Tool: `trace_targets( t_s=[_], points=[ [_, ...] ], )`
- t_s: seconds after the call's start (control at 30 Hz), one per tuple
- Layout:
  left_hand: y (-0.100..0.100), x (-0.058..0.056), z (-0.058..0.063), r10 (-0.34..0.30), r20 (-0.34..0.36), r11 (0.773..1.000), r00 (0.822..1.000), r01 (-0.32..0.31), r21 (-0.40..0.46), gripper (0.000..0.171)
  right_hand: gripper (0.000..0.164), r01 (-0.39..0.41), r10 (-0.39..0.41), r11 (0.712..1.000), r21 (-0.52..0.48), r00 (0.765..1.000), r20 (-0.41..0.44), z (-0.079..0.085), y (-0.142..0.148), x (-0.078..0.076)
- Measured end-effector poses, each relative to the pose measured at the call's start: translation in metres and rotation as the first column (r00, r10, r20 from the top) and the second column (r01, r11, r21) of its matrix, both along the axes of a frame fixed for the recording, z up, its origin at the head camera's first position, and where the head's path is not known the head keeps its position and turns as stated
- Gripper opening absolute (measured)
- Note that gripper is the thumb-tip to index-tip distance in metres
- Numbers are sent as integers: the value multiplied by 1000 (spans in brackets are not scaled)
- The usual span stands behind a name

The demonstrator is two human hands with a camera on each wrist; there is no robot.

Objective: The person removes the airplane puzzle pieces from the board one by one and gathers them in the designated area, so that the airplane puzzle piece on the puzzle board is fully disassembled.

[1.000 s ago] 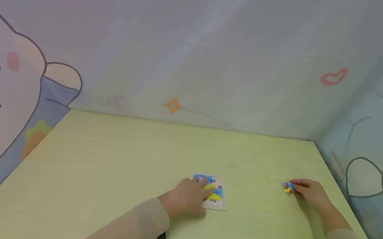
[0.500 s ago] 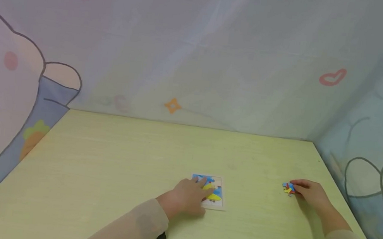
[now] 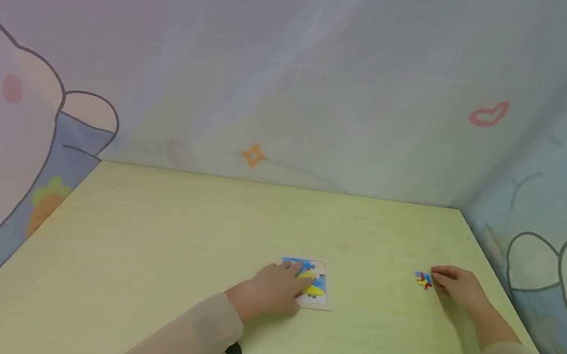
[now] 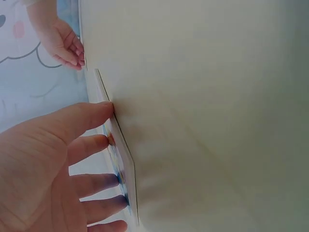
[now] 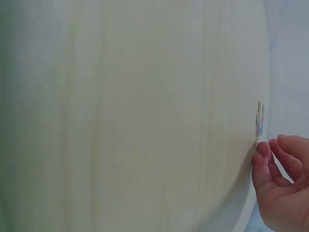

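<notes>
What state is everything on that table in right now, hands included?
Left hand: fingers spread, touching the puzzle board.
Right hand: fingers loosely curled beside the loose pieces; contact unclear.
Puzzle board: lying on the table, partly covered by the left hand, looks unfinished.
Loose pieces: off the board, count unclear.

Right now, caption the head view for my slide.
Left hand on a picture puzzle, right hand beside small, colorful puzzle pieces on a pale tabletop.

The left hand [image 3: 271, 291] hides the puzzle's [image 3: 317, 285] left side
</notes>
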State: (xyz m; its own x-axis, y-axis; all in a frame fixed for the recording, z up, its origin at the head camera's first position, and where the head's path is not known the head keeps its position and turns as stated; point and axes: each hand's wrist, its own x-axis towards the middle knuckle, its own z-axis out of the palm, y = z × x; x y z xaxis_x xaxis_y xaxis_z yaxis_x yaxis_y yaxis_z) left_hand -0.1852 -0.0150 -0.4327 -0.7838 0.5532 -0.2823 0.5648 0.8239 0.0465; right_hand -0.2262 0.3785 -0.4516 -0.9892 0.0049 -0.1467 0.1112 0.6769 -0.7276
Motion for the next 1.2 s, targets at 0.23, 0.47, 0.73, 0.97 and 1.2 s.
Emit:
trace_targets(
  t_s=[0.23, 0.47, 0.73, 0.97, 1.2],
  points=[
    [-4, 3, 1, -8, -7, 1000, 1000, 8, -21, 57, 49, -66, 62, 995, -76, 996, -63, 8, -29, 1],
    [-6, 2, -1, -26, -30, 999, 999, 25, -37, 56, 45, -80, 72, 993, -92, 994, -83, 7, -58, -5],
    [-15, 3, 0, -7, -34, 1000, 999, 6, -21, 57, 42, -99, 90, 981, -165, 994, -61, 4, -77, -10],
    [-28, 5, 0, 15, -36, 1000, 999, -16, -16, 57, 41, -141, 142, 955, -261, 990, -14, 1, -111, -21],
    [-25, 7, 2, 15, -33, 1000, 999, -15, 1, 55, 38, -184, 194, 935, -302, 981, 0, 2, -150, -24]
  ],
)
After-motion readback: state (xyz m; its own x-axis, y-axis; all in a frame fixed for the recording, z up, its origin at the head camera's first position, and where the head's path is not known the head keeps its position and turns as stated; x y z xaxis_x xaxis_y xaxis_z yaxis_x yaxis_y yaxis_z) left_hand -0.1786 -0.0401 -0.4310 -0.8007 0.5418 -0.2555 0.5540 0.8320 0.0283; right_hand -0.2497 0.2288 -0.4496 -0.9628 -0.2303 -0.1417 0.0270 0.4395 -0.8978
